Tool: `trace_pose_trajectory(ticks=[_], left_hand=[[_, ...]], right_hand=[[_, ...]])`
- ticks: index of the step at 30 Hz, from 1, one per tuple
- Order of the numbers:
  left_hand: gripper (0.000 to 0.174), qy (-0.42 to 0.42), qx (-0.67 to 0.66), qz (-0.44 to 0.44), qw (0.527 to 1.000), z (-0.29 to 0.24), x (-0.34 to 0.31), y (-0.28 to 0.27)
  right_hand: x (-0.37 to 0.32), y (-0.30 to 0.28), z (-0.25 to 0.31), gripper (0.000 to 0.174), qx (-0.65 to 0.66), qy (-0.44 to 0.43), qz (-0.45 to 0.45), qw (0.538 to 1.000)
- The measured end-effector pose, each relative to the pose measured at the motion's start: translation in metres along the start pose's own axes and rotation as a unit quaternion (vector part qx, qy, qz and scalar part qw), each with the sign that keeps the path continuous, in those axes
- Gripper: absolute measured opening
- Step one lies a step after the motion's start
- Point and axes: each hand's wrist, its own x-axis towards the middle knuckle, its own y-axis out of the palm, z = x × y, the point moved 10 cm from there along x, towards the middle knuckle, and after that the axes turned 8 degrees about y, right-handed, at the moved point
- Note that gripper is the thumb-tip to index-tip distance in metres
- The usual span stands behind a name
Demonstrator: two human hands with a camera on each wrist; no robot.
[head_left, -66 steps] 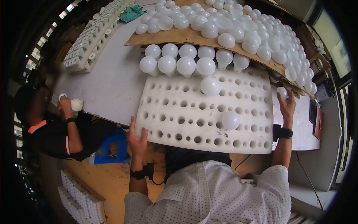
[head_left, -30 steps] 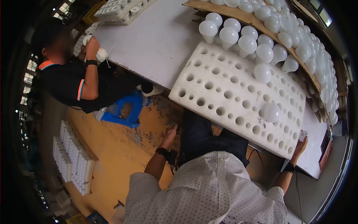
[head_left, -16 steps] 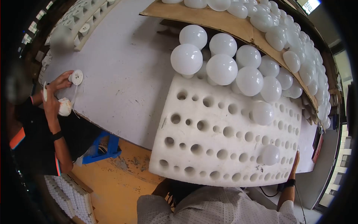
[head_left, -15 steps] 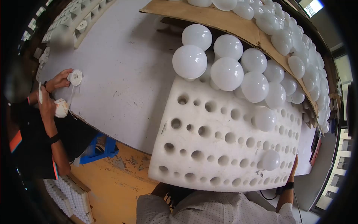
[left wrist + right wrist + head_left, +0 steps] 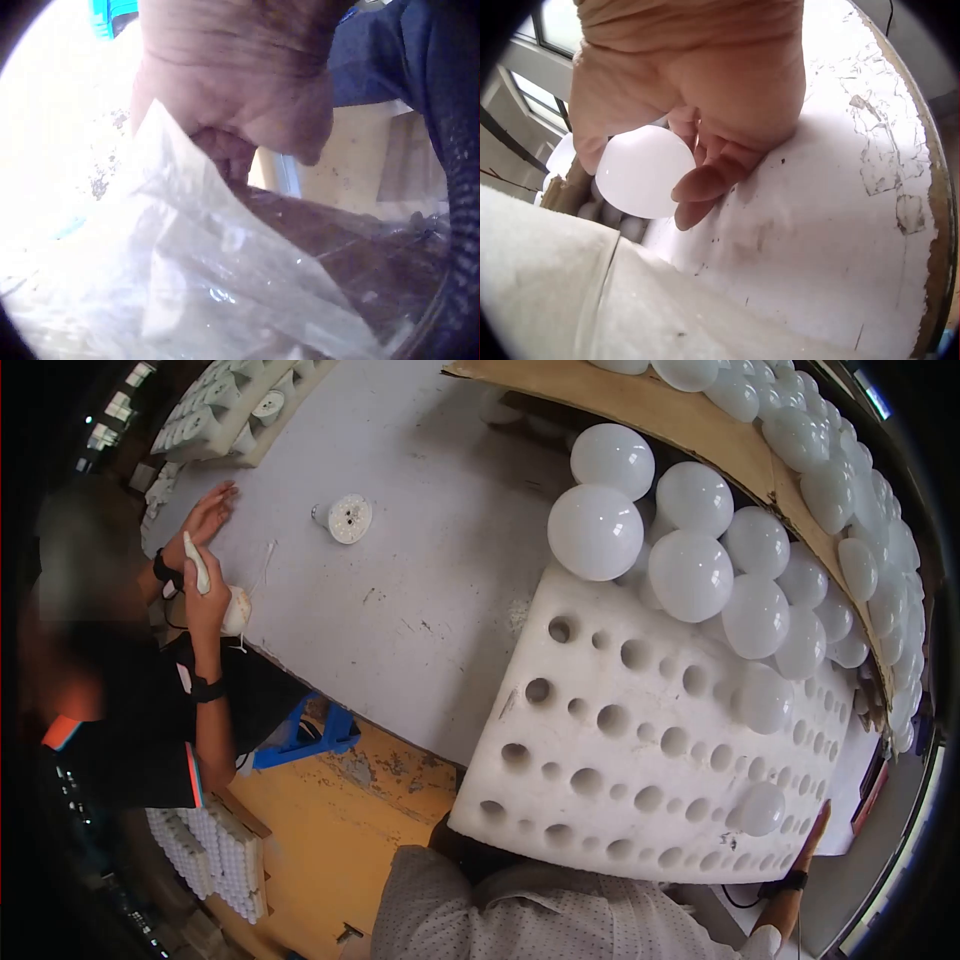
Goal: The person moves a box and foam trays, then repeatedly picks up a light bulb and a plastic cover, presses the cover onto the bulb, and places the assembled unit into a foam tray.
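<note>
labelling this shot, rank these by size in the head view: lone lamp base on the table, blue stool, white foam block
1. White foam block
2. Blue stool, partly hidden
3. Lamp base

Room left of foam tray [image 5: 565, 740] — bulbs [image 5: 690, 575] crowd its far side.

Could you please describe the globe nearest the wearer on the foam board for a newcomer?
Find the white foam board with rows of holes. Toward its right end, near the right hand, a white globe stands alone among the holes, beside dark smudges. The board's other globes bunch toward the far edge.
</note>
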Motion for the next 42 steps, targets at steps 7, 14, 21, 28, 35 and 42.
trace_pose_trajectory(ticks=[7,14,21,28,35,42], left_hand=[[0.019,0.019,-0.283,-0.095,0.954,-0.020,-0.077,-0.212],[0.040,0.430,-0.168,-0.390,0.797,-0.195,-0.132,-0.465],[0.065,0.197,0.025,-0.603,0.773,-0.187,0.056,-0.601],[0.036,0.039,-0.005,-0.602,0.797,-0.161,0.072,-0.639],[0.034,0.254,-0.186,-0.466,0.827,-0.170,0.070,-0.587],[0.049,0.482,-0.583,-0.044,0.653,-0.226,-0.105,-0.425]], right_hand=[[-0.012,-0.111,0.067,0.045,0.022,-0.210,0.060,0.976],[-0.058,-0.058,0.067,0.053,0.070,-0.296,0.049,0.951],[-0.158,0.019,0.030,0.063,-0.081,-0.312,0.069,0.944],[-0.190,0.013,0.014,0.065,-0.122,-0.329,-0.016,0.936],[-0.161,0.110,0.013,0.067,-0.021,-0.276,0.173,0.945],[-0.168,0.225,0.013,0.090,-0.104,-0.286,0.270,0.913]])
